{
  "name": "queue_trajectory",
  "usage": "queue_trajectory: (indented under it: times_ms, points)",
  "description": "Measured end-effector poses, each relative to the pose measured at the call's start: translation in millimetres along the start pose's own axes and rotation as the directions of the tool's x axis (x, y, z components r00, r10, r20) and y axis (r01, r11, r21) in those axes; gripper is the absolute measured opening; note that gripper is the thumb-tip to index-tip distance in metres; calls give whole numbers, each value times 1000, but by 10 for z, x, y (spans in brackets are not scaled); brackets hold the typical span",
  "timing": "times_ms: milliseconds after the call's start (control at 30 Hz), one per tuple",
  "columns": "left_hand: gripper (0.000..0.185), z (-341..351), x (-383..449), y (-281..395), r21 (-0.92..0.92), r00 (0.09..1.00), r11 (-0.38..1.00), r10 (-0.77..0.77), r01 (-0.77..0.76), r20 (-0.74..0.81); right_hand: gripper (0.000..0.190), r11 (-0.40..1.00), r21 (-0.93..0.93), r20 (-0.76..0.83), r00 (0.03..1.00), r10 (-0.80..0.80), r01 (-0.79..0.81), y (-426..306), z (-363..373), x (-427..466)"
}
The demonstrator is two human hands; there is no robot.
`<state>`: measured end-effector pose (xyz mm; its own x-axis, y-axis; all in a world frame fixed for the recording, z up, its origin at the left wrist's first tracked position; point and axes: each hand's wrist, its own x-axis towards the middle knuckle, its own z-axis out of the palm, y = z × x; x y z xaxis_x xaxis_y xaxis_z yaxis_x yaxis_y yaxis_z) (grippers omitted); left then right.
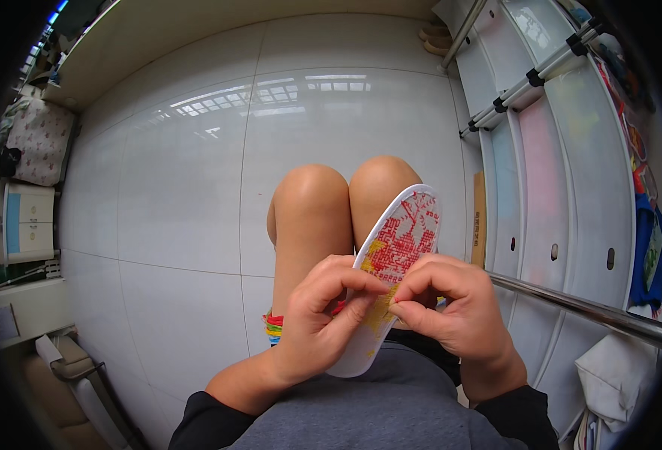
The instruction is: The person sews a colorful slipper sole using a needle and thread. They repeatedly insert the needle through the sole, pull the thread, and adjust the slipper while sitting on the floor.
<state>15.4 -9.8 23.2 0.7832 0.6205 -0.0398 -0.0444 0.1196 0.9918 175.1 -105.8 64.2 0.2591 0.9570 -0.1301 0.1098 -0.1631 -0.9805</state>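
Note:
An embroidered shoe insole [401, 242], white-edged with red and yellow stitching, lies slanted over my lap. My left hand [331, 309] grips its left edge, thumb and forefinger close together near the yellow stitches. At the right edge, my right hand [449, 298] pinches something tiny and red between thumb and forefinger, likely thread; whether a needle is there cannot be made out. A bundle of coloured threads [273, 328] in red, green, yellow and blue shows beside my left wrist, over my thigh. A bit of red shows behind the left fingers.
Beyond my knees is a tiled floor [185, 185]. White storage boxes [578, 185] and a metal rail [578, 306] stand along the right. At the left are a small cabinet [32, 222] and a brown padded chair [55, 382]. Slippers [436, 44] lie at the top right.

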Motion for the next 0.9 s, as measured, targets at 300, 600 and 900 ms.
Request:
queue_trajectory:
  times_ms: [300, 600, 900]
  points:
    - [13, -2, 10, 21, 8, 998, 1000, -24, 23, 49, 6, 996, 22, 10, 996, 88, -88, 49, -2, 16]
    - [9, 16, 5, 30, 138, 1000, 990, -5, 4, 13, 7, 997, -27, 0, 997, 73, -73, 45, 27, 33]
    - [9, 59, 25, 43, 267, 996, 961, 84, -75, -24, 7, 997, -56, -14, 998, 58, -59, 44, 55, 31]
